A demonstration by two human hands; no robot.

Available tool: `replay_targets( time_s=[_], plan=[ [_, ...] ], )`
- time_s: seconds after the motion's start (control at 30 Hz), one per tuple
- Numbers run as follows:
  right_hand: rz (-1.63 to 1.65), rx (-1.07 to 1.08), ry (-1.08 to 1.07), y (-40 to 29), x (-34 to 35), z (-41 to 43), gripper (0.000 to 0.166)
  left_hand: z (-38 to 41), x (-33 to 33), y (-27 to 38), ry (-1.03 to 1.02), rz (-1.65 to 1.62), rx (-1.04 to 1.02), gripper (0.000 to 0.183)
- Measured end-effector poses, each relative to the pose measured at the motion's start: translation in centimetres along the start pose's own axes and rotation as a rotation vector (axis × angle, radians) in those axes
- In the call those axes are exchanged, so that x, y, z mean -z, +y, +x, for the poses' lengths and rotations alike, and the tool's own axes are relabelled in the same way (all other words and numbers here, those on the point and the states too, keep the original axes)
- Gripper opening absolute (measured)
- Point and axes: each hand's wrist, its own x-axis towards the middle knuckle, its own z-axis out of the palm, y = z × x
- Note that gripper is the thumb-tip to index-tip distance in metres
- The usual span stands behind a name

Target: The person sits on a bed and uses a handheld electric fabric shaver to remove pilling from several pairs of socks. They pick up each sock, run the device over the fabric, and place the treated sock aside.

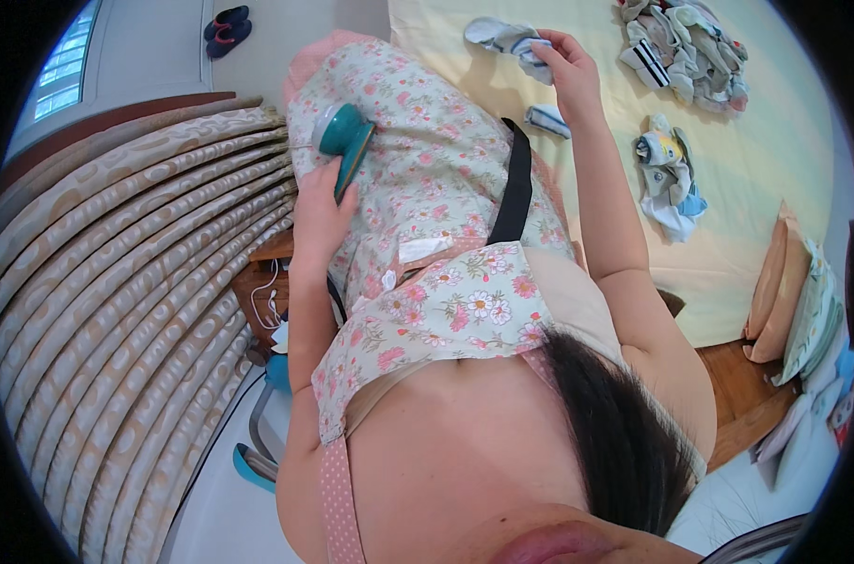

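My left hand (pixel 323 211) is closed around the handle of a teal fabric shaver (pixel 346 137), held over the lap of a floral apron (pixel 427 155). The shaver's pale round head points up and away from me. My right hand (pixel 575 70) pinches a light grey-blue sock (pixel 508 39) between thumb and fingers above the bed. Its toe end hangs out to the left. Just below that hand, a small folded white-and-blue sock (pixel 547 120) lies on the yellow bed sheet (pixel 603 204).
Farther right on the bed are a large heap of socks (pixel 695 63) and a smaller cluster (pixel 670 176). Pillows (pixel 780 282) stand at the right edge. Patterned curtains (pixel 131 282) hang close by my left arm, near a wooden nightstand (pixel 258 289) with a white cable. Dark slippers (pixel 228 32) lie on the floor.
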Motion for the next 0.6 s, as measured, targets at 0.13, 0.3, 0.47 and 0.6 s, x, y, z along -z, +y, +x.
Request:
replay_targets(
  time_s=[0.13,0.3,0.47,0.6],
  plan=[
    [0.030,0.018,-0.019,-0.1,0.1,-0.3,0.028,-0.4,-0.6,0.7,0.030,0.128,-0.033,0.041],
    [0.050,0.027,-0.037,-0.8,0.0,-0.7,0.027,-0.8,-0.1,2.0,0.043,0.156,0.007,0.046],
    [0.062,0.038,-0.043,-0.7,-0.1,-0.6,0.026,-0.7,0.0,1.2,0.102,0.171,0.076,0.049],
    [0.080,0.039,-0.043,-0.8,-0.3,-0.7,0.025,-0.6,0.6,1.1,0.098,0.125,0.125,0.047]
  ],
)
